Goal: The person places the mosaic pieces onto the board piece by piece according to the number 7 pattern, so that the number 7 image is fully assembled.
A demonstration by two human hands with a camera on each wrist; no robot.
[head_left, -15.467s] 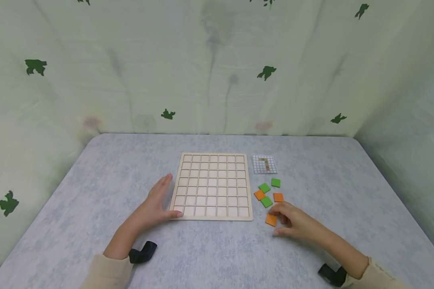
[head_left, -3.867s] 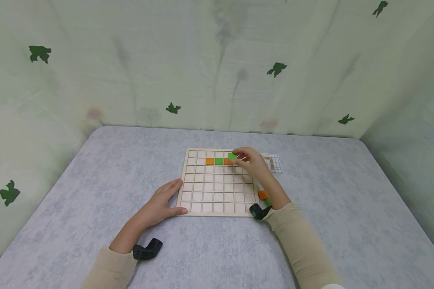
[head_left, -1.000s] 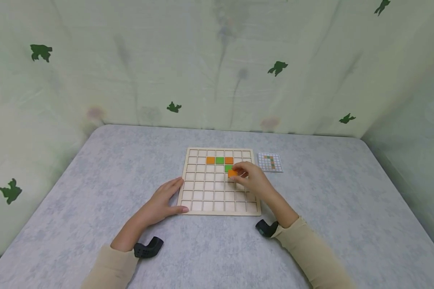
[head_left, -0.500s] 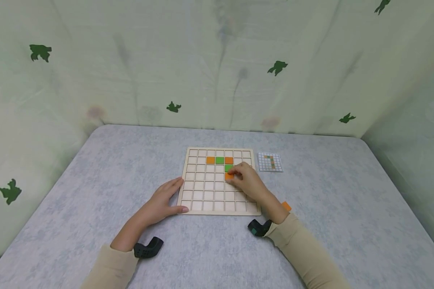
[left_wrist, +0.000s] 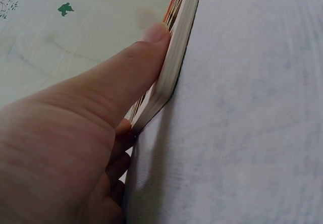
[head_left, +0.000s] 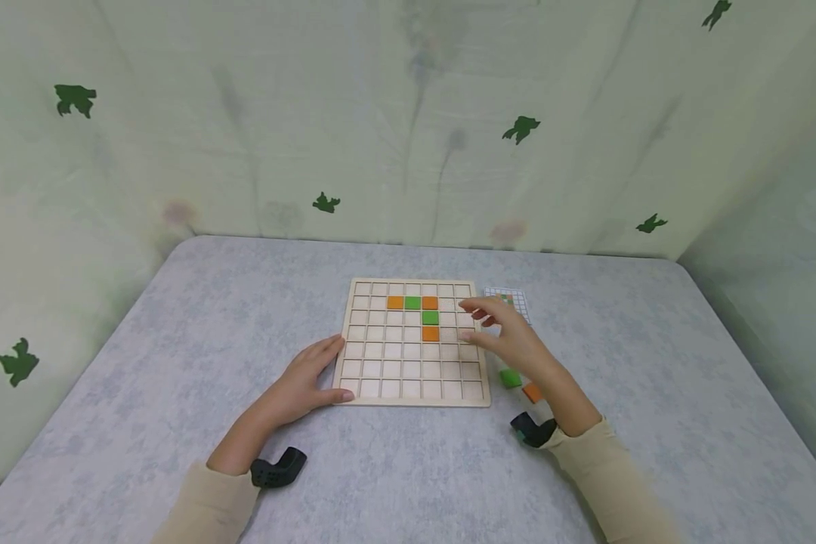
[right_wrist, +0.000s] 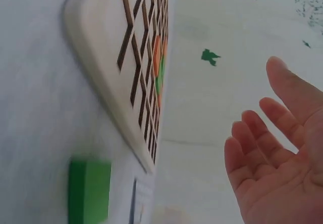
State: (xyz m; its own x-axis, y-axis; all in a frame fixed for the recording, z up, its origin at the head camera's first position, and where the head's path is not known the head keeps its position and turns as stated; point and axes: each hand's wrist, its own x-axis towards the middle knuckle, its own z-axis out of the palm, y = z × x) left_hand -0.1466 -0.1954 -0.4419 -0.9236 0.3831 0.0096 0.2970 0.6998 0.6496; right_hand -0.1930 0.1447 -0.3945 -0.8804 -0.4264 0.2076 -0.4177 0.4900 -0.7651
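A pale wooden grid board point(head_left: 384, 369) lies flat on the table. My left hand point(head_left: 302, 385) rests at its left side, with the thumb on the front left corner and the straight fingers along the edge. Set in the grid are three orange tiles, one point(head_left: 431, 333) lowest, and two green tiles, one point(head_left: 431, 318) directly above it. My right hand point(head_left: 513, 332) hovers over the board's right edge, fingers spread and holding nothing; the right wrist view shows its bare palm. A loose green tile point(head_left: 510, 378) and a loose orange tile point(head_left: 533, 393) lie below it.
A small printed grid card point(head_left: 520, 298) sits right of the board, partly hidden by my right hand. The grey-blue table point(head_left: 245, 302) ends at a pale curtain point(head_left: 258, 136) with green bird shapes. A black wrist device point(head_left: 279, 468) is on each arm.
Over the last second my right hand lowers an orange tile into the cell under the green one, releases it and draws back right. Earlier, the tiles lay loose beside the board. The left hand stays.
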